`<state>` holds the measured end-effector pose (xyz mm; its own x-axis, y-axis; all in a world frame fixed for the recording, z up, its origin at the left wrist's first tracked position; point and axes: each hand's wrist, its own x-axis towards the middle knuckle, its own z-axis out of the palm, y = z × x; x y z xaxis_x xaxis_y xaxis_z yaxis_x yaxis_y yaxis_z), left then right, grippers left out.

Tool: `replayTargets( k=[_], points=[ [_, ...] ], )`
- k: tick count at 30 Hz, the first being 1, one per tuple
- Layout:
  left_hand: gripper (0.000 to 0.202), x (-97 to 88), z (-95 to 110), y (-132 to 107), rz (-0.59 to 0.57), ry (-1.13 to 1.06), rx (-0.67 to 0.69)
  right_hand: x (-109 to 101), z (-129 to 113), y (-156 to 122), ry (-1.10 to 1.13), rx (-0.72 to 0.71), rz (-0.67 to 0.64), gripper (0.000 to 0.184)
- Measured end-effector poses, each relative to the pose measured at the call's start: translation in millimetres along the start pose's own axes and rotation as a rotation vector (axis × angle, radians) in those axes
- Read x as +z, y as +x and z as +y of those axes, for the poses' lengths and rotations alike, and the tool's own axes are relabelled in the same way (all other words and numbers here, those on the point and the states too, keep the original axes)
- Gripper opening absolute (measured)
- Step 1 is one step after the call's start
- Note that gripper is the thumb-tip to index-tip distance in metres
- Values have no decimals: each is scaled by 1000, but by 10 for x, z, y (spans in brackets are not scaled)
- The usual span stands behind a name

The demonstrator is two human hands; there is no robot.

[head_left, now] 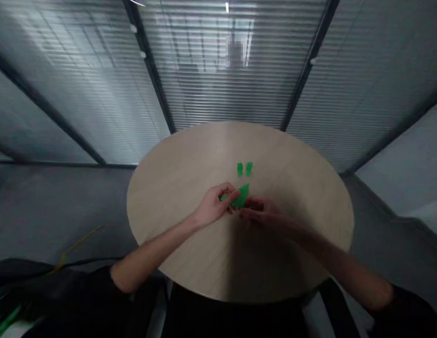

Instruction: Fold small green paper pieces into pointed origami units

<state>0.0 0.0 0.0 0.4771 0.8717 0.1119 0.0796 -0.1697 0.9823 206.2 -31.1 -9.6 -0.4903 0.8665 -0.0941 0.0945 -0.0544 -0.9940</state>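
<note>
A folded-looking sheet of green paper with a pointed upper corner is held just above the table. My left hand pinches its left side between thumb and fingers. At the sheet's lower right edge, my right hand has its fingers bent around the border, in shadow; the exact contact is hard to see. Beyond my hands, two small green pieces lie side by side on the tabletop.
The round wooden table fills the middle. Behind it stands a glass wall with closed blinds and dark frames. A yellow cord runs at the lower left, beside dark fabric. My shadow falls across the near right tabletop.
</note>
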Motion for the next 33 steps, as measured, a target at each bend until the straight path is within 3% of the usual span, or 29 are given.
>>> replayTargets(
  k=[17,23,33],
  points=[
    [45,34,-32,-13,-41,11,-7,5,90,30,9,-19,7,46],
    [47,34,-73,-32,-84,37,-28,1,38,69,-49,-89,165,49],
    [45,64,-223,-10,-124,-39,-88,-25,97,47,-209,-28,291,45]
  ],
)
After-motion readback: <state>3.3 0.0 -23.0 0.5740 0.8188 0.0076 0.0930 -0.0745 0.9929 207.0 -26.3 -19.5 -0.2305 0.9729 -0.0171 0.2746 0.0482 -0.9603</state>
